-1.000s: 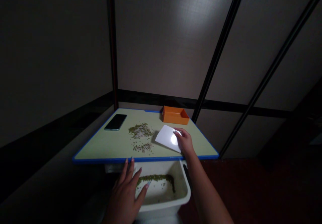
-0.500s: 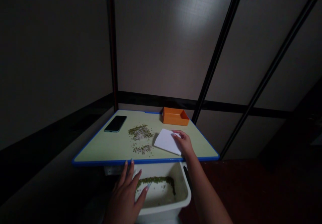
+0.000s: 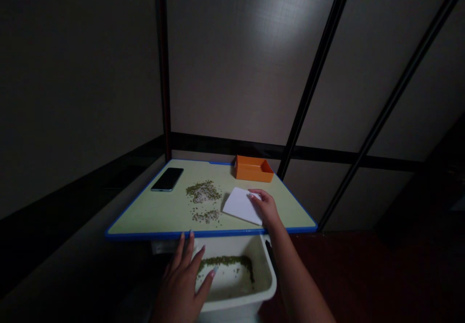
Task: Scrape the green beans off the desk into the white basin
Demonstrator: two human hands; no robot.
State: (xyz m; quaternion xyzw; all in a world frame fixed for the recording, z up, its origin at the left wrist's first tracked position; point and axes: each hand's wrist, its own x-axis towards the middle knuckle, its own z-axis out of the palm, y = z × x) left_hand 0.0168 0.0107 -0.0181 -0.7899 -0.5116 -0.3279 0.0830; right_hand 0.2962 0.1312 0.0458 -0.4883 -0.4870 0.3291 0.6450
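My right hand (image 3: 266,207) pinches a white card (image 3: 241,205) by its right side, tilted low over the tabletop. Left of the card lies a pile of small green and pale grains (image 3: 203,191), with a smaller scatter of grains (image 3: 206,216) nearer the front edge. My left hand (image 3: 185,277) has its fingers spread, with fingertips at the table's blue front edge and the thumb over a white bin (image 3: 267,284). More green grains (image 3: 225,260) lie in a band inside that bin, partly hidden by the left hand.
The pale green table (image 3: 145,216) has a blue rim. An orange open box (image 3: 253,169) stands at its back right. A phone (image 3: 167,179) lies at the left. Dark panelled walls rise behind and to the left of the table.
The white card has tilted slightly and come a little lower in view; the bright glare on it is gone. My left hand and the grains stay as they were.
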